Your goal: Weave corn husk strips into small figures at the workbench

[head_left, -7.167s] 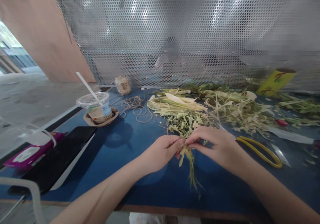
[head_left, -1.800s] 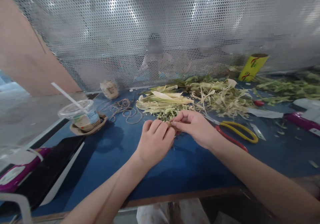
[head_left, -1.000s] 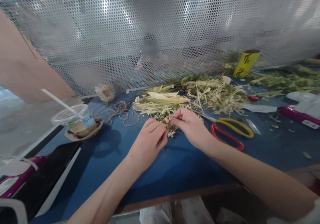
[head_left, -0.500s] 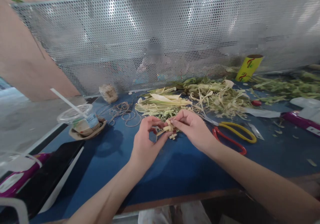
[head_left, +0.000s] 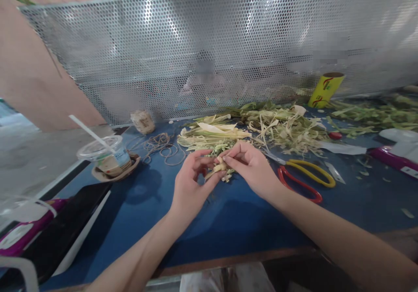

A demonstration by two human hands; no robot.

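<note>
Over the middle of the blue table [head_left: 235,226], a small knotted piece of pale husk [head_left: 220,166] is held between both hands. My left hand [head_left: 195,181] grips its left and lower side with thumb and fingers. The thumb and fingertips of my right hand [head_left: 250,163] pinch its upper right side. Pale husk strips [head_left: 215,131] lie just beyond the hands, with small green and cream bits under and behind the fingers. Scissors with one red and one yellow handle [head_left: 308,172] rest right of my right hand, blades partly open.
A heap of shredded husks [head_left: 284,126], a yellow tube [head_left: 325,90] and a small blade [head_left: 335,172] are on the right. Leftward are tangled twine [head_left: 158,146], a cup with a straw [head_left: 111,157] and a black tray-like object [head_left: 65,226]. A perforated metal screen [head_left: 196,35] stands behind.
The view has shifted very slightly. The fingers of my left hand have moved a little around the husk piece; both hands keep their hold.
</note>
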